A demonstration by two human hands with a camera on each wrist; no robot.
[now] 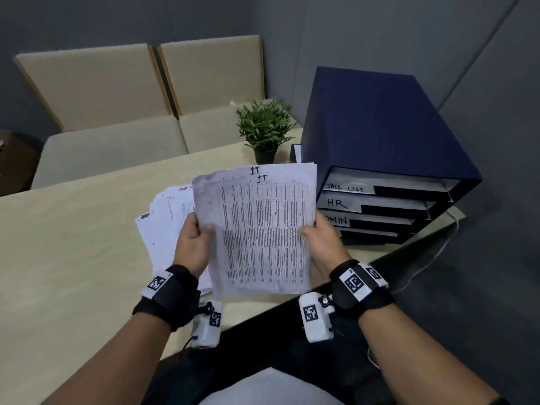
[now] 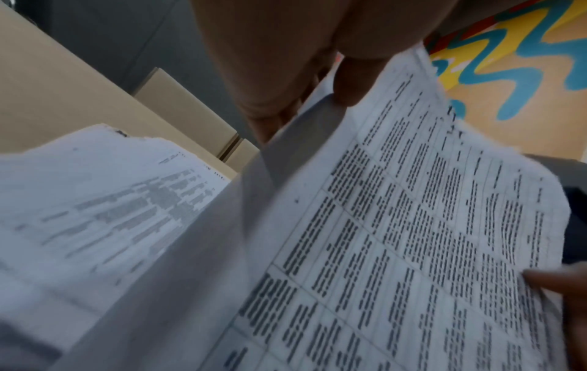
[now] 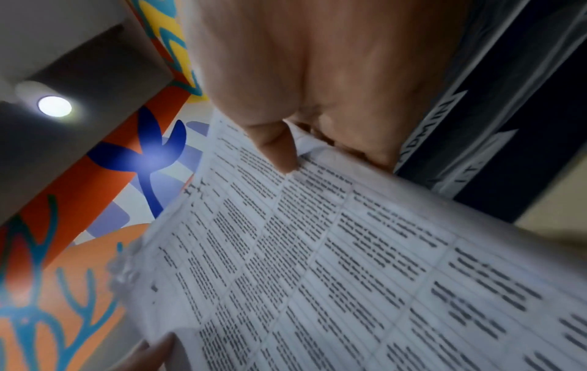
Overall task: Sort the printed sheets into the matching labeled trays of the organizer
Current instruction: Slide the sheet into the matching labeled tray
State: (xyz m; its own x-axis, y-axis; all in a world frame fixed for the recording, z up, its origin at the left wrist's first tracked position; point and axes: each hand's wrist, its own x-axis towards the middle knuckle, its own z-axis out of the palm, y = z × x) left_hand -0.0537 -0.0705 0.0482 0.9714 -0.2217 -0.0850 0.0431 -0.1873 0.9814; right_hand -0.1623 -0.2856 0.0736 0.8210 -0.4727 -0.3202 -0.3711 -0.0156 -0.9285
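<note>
Both hands hold a thin stack of printed sheets (image 1: 263, 229) upright above the table, a table of text on the top page with "IT" handwritten at its head. My left hand (image 1: 194, 238) pinches the stack's left edge, thumb on the front (image 2: 349, 82). My right hand (image 1: 318, 233) pinches the right edge, thumb on the page (image 3: 279, 148). A fanned pile of more sheets (image 1: 166, 226) lies on the table behind the left hand. The dark blue organizer (image 1: 380, 141) stands at the right, with trays labelled TASK LIST (image 1: 346, 188), HR (image 1: 337, 203) and ADMIN (image 1: 336, 220); the lowest label is hidden.
A small potted plant (image 1: 264, 127) stands just left of the organizer. The beige table (image 1: 73, 258) has its dark front edge running diagonally below my hands. Two beige chairs (image 1: 140, 112) stand behind the table against a grey wall.
</note>
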